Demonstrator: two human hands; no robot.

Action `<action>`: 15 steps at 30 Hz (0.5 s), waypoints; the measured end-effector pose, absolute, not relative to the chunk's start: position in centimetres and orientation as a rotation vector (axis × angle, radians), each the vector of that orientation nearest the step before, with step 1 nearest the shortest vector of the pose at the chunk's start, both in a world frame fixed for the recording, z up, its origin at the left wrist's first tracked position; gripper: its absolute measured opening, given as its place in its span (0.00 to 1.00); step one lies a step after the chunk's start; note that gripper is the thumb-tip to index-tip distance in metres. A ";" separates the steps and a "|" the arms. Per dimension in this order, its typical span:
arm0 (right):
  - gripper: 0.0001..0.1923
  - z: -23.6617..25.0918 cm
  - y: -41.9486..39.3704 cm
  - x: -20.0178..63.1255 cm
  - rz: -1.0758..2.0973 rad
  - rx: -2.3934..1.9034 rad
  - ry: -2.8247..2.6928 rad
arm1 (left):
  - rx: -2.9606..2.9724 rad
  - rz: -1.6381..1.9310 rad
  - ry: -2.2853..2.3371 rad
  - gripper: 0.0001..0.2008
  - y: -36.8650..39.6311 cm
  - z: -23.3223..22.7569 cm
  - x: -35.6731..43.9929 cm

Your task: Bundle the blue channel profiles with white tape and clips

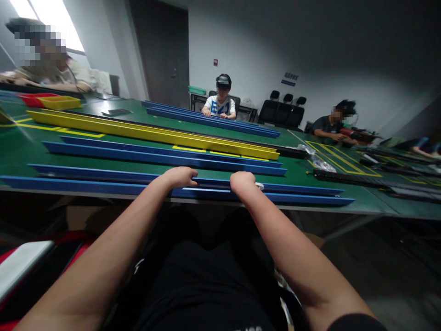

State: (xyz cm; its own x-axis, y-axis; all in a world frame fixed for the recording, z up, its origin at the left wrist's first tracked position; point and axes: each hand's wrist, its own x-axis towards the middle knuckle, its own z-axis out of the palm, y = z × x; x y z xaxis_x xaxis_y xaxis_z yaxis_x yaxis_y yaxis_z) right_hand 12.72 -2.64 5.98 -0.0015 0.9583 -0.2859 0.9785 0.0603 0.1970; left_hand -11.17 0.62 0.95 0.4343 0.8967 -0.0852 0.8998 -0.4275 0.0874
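Hands rested on the nearest blue channel (103, 184) at the table (20, 147) edge: your left hand (181, 177) curled over it, your right hand (243, 181) apparently pinching something white; keep both wrists level.

Fingertips of the left hand (179, 177) and right hand (243, 181) curl out of sight over the nearest blue rail (103, 184); a small white item (259, 186) at the right hand is unidentifiable; the tabletop (20, 147) is cut by the left edge.
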 end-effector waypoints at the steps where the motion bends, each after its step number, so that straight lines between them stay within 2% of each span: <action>1: 0.19 5.9 -2.6 12.7 -0.092 1.951 2.001 | 2.562 -0.040 1.604 0.18 0.7 0.9 -11.2; 15: 0.19 5.5 -2.5 12.2 -0.131 1.981 1.975 | 2.508 -0.015 1.620 0.19 0.9 0.8 -11.1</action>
State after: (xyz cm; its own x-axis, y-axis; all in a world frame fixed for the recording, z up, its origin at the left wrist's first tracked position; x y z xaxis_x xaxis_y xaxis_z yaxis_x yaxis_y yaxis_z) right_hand 12.24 -2.48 5.53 0.0297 0.9535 -0.2998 0.9847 0.0235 0.1726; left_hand -11.14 0.87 0.83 0.4148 0.9052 -0.0924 0.9067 -0.4027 0.1250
